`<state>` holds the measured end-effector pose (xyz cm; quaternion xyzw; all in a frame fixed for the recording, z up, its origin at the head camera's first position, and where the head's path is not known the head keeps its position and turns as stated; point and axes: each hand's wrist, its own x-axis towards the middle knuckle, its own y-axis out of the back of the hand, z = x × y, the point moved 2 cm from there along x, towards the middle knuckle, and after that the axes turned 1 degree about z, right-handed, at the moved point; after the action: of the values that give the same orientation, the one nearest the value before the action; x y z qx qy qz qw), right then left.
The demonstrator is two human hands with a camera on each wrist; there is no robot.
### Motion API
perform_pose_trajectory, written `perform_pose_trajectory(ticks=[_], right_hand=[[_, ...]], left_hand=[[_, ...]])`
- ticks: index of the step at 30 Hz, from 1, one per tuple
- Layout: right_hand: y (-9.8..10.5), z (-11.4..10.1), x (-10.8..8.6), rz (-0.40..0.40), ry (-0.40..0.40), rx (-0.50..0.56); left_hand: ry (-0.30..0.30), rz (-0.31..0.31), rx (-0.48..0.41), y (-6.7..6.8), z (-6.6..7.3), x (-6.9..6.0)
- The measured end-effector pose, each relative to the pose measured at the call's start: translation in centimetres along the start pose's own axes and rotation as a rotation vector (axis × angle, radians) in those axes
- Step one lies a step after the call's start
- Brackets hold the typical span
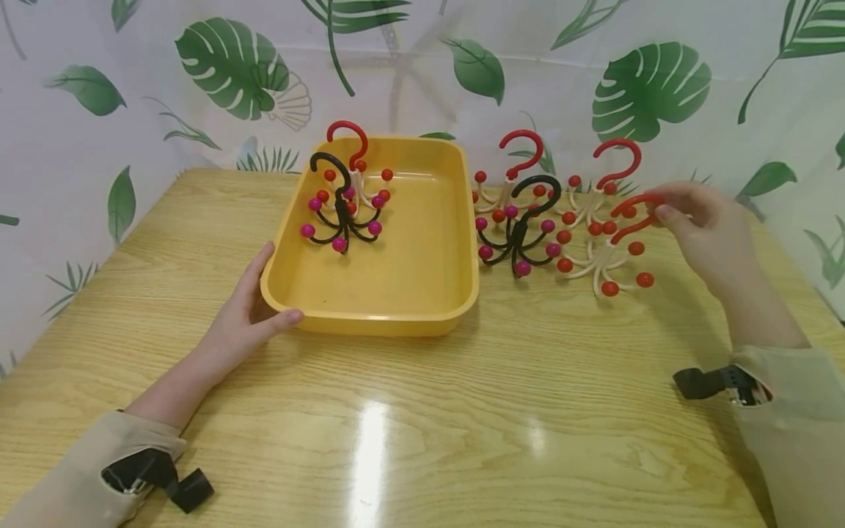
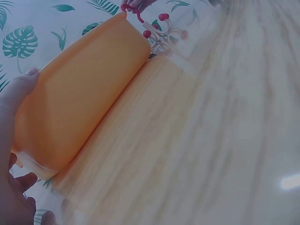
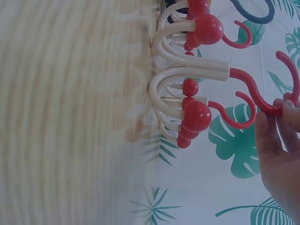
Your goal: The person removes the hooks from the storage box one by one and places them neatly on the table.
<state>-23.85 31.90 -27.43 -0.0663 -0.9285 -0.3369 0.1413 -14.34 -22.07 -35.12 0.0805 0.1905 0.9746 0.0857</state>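
My right hand (image 1: 709,227) pinches the red hook of a multi-arm hanger (image 1: 604,253) with cream arms and red ball tips. In the right wrist view the hanger's hook (image 3: 253,91) lies between thumb and fingers, its curved arms at the tabletop. With thumb and fingers around its near left corner, my left hand (image 1: 247,308) holds a yellow plastic tray (image 1: 370,323). Inside the tray stand a black hanger (image 1: 342,213) with magenta tips and a cream hanger with a red hook (image 1: 359,136). The left wrist view shows the thumb (image 2: 28,82) on the tray's rim.
Right of the tray stand another black hanger (image 1: 518,235), a cream hanger with a red hook (image 1: 528,139) and a similar one (image 1: 627,158) farther right. The wooden table (image 1: 462,418) ends at a leaf-patterned backdrop (image 1: 409,88).
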Motion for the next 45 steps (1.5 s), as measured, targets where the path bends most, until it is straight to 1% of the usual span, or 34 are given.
perform_pose_trajectory(ticks=[5,9,13,15,17,19,21,25,27,29,32,34,38,41,45], right_hand=[[0.0,-0.2,0.0,-0.001,0.003,-0.025],[0.2,0.0,-0.2,-0.007,-0.005,-0.051],[0.3,0.4,-0.4,-0.011,-0.006,-0.028],[0.4,0.5,-0.5,-0.009,0.008,-0.023],[0.5,0.5,-0.6,-0.010,0.012,-0.046],[0.7,0.4,-0.7,-0.012,0.012,-0.089],[0.8,0.3,-0.8,-0.010,0.011,-0.105],[1.1,-0.5,-0.7,0.015,0.033,-0.051],[1.0,-1.5,-0.5,0.028,0.041,-0.025],[0.8,-2.8,-0.3,0.040,0.041,-0.023],[0.1,-5.5,0.0,0.047,0.037,-0.018],[-0.7,-7.4,0.2,0.061,0.068,0.003],[-2.8,-11.0,0.9,0.063,0.207,0.045],[-4.7,-13.4,1.3,0.021,0.293,0.034],[-7.3,-16.3,1.8,-0.057,0.370,0.012]], left_hand=[[0.004,0.006,-0.002,0.0,-0.1,0.0],[0.010,-0.003,-0.011,0.0,-0.1,0.0],[0.020,-0.018,-0.025,-0.1,-0.1,0.1],[0.021,-0.021,-0.022,-0.2,0.0,0.2],[0.019,-0.023,-0.022,-0.2,0.0,0.3],[0.017,-0.024,-0.014,-0.3,0.0,0.4],[0.017,-0.025,-0.010,-0.3,0.0,0.4],[0.018,-0.026,-0.013,-0.3,0.2,0.5],[0.018,-0.026,-0.021,-0.2,0.2,0.5],[0.019,-0.026,-0.024,-0.2,0.3,0.4],[0.020,-0.025,-0.024,-0.1,0.3,0.4],[0.018,-0.023,-0.022,-0.1,0.3,0.3],[0.013,-0.020,-0.029,0.0,0.2,0.3],[0.016,-0.017,-0.027,0.0,0.1,0.3],[0.014,-0.012,-0.028,0.0,0.1,0.2]])
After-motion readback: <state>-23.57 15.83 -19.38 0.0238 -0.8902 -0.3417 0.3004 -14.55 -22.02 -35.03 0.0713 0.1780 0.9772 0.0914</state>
